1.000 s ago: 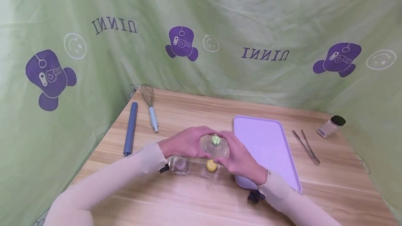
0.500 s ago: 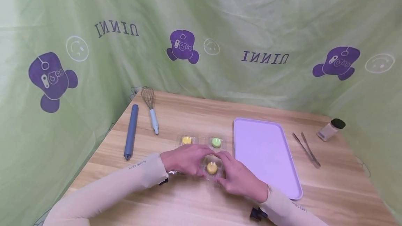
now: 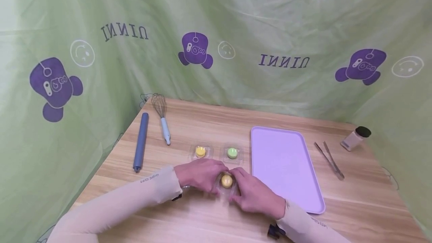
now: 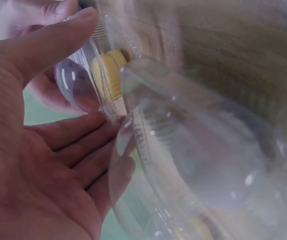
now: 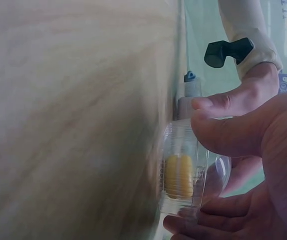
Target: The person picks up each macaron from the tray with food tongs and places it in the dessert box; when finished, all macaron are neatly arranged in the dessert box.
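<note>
My left hand (image 3: 204, 175) and right hand (image 3: 254, 194) hold a clear domed plastic lid (image 4: 73, 82) from opposite sides, over a ribbed clear base with a yellow macaron (image 3: 227, 180) inside. Lid and base meet closely in the right wrist view, where the right thumb and fingers lie at opposite edges of the pack around the macaron (image 5: 179, 175). Beyond the hands stand two more clear packs, one with a yellow macaron (image 3: 200, 151), one with a green macaron (image 3: 232, 153). Another clear domed pack (image 4: 208, 150) is close beside the left fingers, mostly hidden by that hand in the head view.
A purple tray (image 3: 283, 168) lies right of the hands, with metal tongs (image 3: 330, 160) and a black-capped jar (image 3: 356, 138) farther right. At the left are a blue rolling pin (image 3: 141, 141) and a whisk (image 3: 162, 119). A green curtain (image 3: 216, 78) surrounds the wooden table.
Both hands brought the lid toward the body and down, from in front of the green macaron onto the nearer yellow one. In the last half second they lowered slightly more.
</note>
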A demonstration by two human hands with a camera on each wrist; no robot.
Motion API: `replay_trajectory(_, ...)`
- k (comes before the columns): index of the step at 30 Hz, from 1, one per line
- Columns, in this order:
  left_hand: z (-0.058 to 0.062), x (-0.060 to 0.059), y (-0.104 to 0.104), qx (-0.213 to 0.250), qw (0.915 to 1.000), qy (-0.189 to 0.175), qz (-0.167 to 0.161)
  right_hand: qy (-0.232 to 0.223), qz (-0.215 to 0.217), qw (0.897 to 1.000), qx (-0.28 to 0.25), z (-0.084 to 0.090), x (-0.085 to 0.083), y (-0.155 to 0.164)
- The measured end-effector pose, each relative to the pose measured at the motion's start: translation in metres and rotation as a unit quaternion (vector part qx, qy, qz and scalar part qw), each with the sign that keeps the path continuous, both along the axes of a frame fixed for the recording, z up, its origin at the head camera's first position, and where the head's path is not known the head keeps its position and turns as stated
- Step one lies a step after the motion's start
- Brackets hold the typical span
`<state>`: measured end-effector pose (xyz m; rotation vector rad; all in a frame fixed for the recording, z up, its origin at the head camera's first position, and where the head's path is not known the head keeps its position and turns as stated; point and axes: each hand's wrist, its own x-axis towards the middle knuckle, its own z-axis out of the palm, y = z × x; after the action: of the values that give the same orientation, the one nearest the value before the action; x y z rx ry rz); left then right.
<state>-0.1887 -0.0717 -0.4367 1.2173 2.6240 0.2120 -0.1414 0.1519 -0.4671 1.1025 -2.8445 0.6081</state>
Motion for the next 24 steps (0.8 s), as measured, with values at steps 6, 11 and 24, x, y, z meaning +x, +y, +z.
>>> replay_trajectory(6,0.0,0.002,0.003,-0.001,0.9999,0.012,0.003,0.024,0.004,1.0,0.017,0.0,-0.004,-0.001)
replay_trajectory(11,-0.003,0.0,0.007,0.003,0.9996,0.025,0.013,0.03,0.01,0.999,0.043,0.003,-0.01,0.001)
replay_trajectory(24,-0.009,-0.004,0.02,0.013,0.9986,0.017,0.048,-0.047,-0.003,0.998,0.047,0.012,-0.023,0.012)
